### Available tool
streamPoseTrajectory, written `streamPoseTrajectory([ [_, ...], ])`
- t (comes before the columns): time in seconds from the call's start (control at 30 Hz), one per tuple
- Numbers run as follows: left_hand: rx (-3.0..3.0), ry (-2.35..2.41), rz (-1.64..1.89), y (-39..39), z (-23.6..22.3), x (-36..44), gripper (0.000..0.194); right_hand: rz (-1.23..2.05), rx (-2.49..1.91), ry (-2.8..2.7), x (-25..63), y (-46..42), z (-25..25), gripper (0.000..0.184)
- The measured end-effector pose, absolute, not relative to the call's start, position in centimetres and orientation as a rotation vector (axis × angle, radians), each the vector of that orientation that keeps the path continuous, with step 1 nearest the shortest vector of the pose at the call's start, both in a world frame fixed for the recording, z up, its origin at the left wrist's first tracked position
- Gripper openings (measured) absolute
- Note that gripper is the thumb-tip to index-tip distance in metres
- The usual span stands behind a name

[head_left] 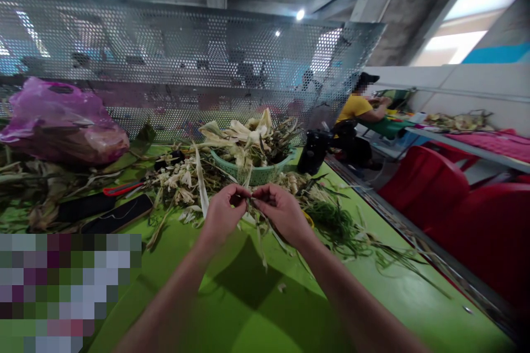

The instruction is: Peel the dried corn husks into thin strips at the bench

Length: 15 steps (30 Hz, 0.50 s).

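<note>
My left hand (pixel 226 212) and my right hand (pixel 285 215) meet over the green tabletop (pixel 174 298), fingertips almost touching. Both pinch thin, pale dried husk strips (pixel 262 242), whose ends dangle below the fingers. One long strip (pixel 201 182) stands up beside my left hand. Just beyond the hands, a light green basket (pixel 269 175) holds crumpled dried husks (pixel 244 140). Small cream-coloured husk pieces (pixel 182 179) lie to the left of it. Next to my right hand is a tangle of green strands (pixel 337 223), with a small yellow item partly hidden by the hand.
A purple plastic bag (pixel 62 121), red-handled tool (pixel 122 188) and dark phone-like slab (pixel 120 215) lie left. A black container (pixel 313 150) stands right of the basket. A perforated metal screen (pixel 186 66) rises behind. Red chairs (pixel 426 176) and a seated person (pixel 360 107) are right.
</note>
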<state>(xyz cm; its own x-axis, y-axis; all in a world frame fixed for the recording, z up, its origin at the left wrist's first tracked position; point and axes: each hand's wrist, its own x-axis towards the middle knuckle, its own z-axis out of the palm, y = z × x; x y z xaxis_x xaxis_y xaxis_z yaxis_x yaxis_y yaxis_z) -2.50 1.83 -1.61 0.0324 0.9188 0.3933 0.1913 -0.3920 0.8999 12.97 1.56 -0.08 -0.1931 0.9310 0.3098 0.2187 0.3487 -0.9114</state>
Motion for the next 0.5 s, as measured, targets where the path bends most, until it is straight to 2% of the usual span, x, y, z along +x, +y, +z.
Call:
streamPoseTrajectory([
  [0.23, 1.731, 1.083, 1.456, 1.15, -0.98, -2.48, 0.019, 1.001, -1.076, -1.608, 12.99, 1.51, -0.04, 0.017],
  [0.5, 1.789, 1.108, 1.462, 0.97, -1.02, -2.18, 0.021, 0.767, -1.167, -1.746, 13.24, 1.65, -0.79, 0.013],
])
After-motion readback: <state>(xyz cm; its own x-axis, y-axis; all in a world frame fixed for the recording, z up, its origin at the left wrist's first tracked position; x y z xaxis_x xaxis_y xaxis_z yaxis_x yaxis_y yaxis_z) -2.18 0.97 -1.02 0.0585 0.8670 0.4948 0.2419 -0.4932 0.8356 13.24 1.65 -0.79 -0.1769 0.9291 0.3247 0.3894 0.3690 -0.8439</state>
